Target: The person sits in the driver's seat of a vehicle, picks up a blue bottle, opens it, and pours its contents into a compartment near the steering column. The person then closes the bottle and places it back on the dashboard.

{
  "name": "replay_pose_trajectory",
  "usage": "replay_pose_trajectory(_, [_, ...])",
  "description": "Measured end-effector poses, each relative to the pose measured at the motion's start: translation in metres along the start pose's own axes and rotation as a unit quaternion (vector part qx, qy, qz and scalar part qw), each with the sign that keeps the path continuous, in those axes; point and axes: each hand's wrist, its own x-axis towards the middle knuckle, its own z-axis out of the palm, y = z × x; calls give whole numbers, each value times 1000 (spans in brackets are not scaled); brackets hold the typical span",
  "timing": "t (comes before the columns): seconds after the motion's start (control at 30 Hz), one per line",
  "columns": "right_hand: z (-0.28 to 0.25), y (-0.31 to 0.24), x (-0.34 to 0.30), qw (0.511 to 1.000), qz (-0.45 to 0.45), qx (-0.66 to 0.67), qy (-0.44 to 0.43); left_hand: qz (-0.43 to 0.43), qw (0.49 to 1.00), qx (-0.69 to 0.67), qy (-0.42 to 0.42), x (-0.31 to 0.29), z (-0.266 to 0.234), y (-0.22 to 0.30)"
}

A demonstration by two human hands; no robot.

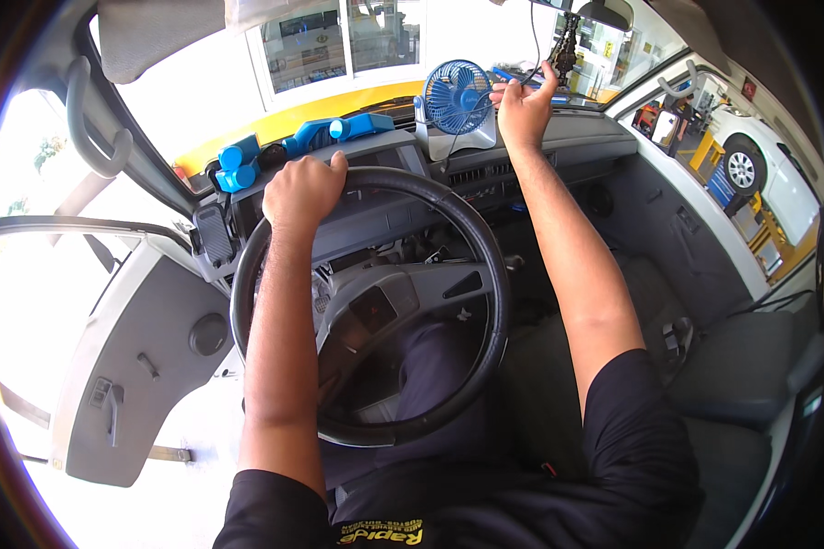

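Observation:
The black steering wheel [496, 302] is in front of me. My left hand [302, 192] is closed over the upper left of its rim, with the thumb pointing up. My right hand [525, 108] is raised over the dashboard, its fingers bent around a thin dark cable [536, 27] that hangs from above. Just left of those fingers a blue fan [458, 97] with a white base stands on the dashboard; the cable runs across its front. The exact grip on the cable is partly hidden.
Blue holders [313, 137] sit on the dashboard behind the wheel, and a phone holder [214, 234] is left of it. The driver's door [146, 366] hangs open. A passenger seat [732, 366] is at right. Outside, a white car [769, 156] stands by a yellow lift.

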Motion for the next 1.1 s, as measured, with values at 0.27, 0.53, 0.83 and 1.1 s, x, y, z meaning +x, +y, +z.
replay_pose_trajectory(0.27, [-3,2,23,994,75,1,-74,12,1000,-10,13,-2,1,-5])
replay_pose_trajectory(0.53, [-12,-26,50,896,12,-441,-54,-1,999,-36,-2,-4,-3,-7])
replay_pose_trajectory(0.83, [8,-93,112,954,-68,-226,-184,-6,999,-36,10,-7,-7,-10])
replay_pose_trajectory(1.1, [-43,-106,124,998,-15,-24,-48,-11,999,-38,-6,-8,-10,-11])
